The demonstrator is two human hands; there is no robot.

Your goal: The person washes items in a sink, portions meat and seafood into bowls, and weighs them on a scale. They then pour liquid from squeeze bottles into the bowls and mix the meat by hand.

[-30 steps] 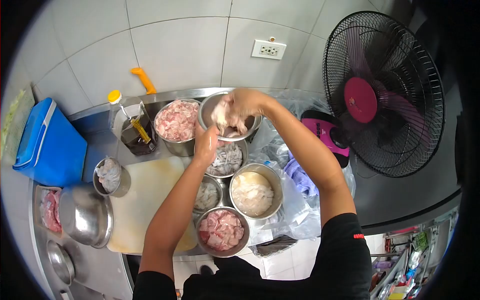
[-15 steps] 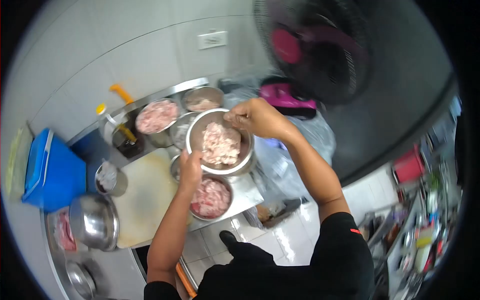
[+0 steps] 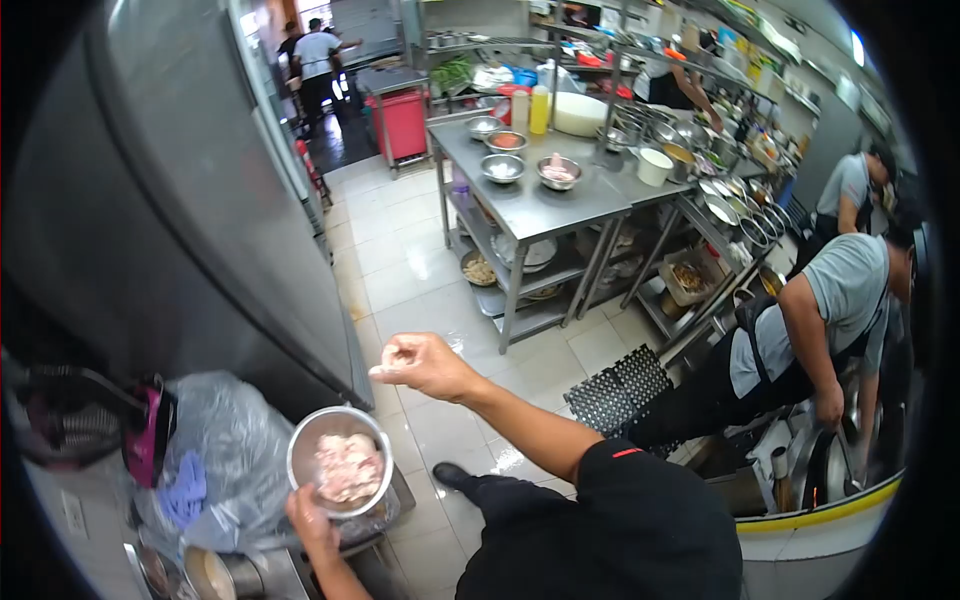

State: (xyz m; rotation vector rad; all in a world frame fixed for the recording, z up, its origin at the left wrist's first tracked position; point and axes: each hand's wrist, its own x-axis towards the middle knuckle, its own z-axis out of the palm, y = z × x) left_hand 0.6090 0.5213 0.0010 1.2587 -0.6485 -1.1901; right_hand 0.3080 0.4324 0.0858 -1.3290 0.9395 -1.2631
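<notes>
A steel bowl [image 3: 378, 432] with pale pink raw meat [image 3: 348, 467] inside is at the lower left, over the counter's end. My left hand [image 3: 310, 520] grips its near left rim. Above and to the right of the bowl, my right hand [image 3: 422, 366] is held over the floor with its fingers curled together; whether anything small is between them cannot be made out. Clear plastic bags [image 3: 235, 440] and a purple cloth [image 3: 184, 490] lie left of the bowl.
A steel table [image 3: 560, 215] ahead bears bowls and bottles. A person [image 3: 820, 310] works at the stove on the right, another [image 3: 850, 190] behind. A perforated black mat [image 3: 618, 385] lies on the floor. A grey metal cabinet [image 3: 170, 180] stands left.
The view has swung right from the counter to the wider kitchen. The bowl of meat has moved with my left hand. My right hand has come away from the bowl.
</notes>
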